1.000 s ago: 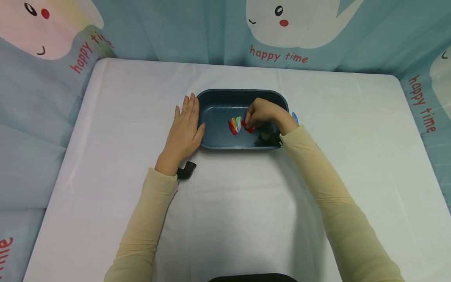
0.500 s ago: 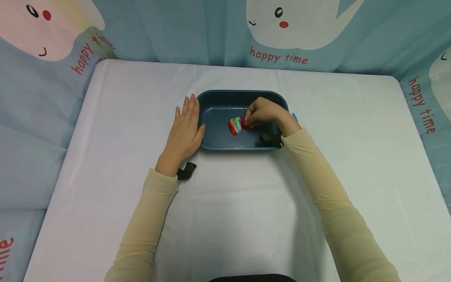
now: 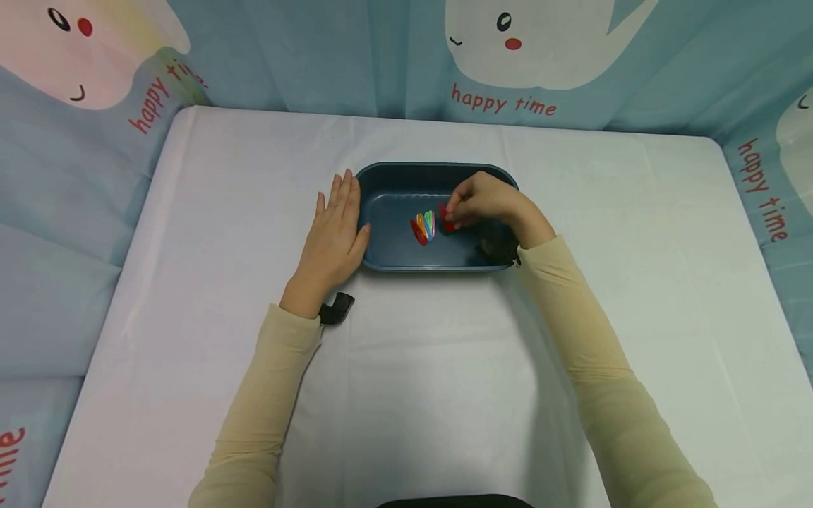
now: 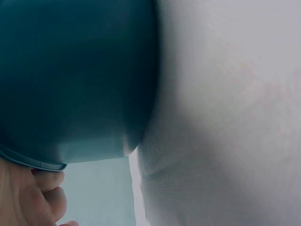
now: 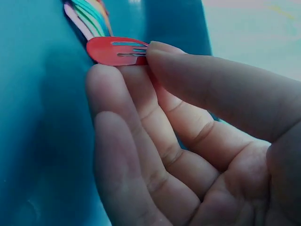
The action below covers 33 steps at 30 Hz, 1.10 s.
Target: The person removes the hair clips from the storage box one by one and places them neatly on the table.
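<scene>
I observe the right hand (image 3: 489,201) pinching a red snap hair clip (image 5: 104,51) between the thumb and the fingers opposite. The clip is at the fingertips, its broad rounded end projecting free and its narrow end partly covered by the thumb.

In my judgement the clip is light, thin and springy; the glossy finish may slip, and the slotted middle could flex or snap over if squeezed. I would rate the long edges near the narrow end as the sound place to hold it, with light pressure.

Just past those fingertips, on the side towards the other hand, a row of coloured hair clips (image 3: 424,227) lies close together. Beneath the right hand is the dark blue tray (image 3: 384,240) in which the row lies.

At the tray's far end from the right hand, the left hand (image 3: 330,236) rests flat against the outside, fingers straight, thumb apart. Around both hands I note the white-covered surface (image 3: 419,367); beyond it hangs a printed curtain (image 3: 286,56).
</scene>
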Motion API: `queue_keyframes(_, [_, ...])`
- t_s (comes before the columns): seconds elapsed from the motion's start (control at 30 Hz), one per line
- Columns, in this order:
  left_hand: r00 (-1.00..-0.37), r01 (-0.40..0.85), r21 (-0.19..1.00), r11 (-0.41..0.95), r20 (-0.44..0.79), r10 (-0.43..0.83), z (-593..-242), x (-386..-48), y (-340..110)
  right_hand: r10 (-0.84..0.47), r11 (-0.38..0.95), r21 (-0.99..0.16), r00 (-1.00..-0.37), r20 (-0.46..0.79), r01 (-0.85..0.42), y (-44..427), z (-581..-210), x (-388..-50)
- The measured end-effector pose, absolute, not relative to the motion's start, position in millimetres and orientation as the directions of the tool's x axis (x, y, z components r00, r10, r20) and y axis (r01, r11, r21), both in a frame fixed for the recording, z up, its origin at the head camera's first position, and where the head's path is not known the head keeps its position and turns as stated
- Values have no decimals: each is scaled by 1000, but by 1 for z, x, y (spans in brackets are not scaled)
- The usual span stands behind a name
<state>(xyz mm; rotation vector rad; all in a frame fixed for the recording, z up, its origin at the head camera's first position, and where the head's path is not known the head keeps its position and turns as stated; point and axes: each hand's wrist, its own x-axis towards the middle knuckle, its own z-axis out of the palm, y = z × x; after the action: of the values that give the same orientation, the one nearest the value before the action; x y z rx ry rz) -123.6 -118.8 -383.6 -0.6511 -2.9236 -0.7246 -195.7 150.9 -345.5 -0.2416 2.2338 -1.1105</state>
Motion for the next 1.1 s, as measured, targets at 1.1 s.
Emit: queue_keyframes(1.1, [-912,406,437,803,140,385,-382,-123,-119,-409,515,-852,-846,-343,97,179,-322,-179])
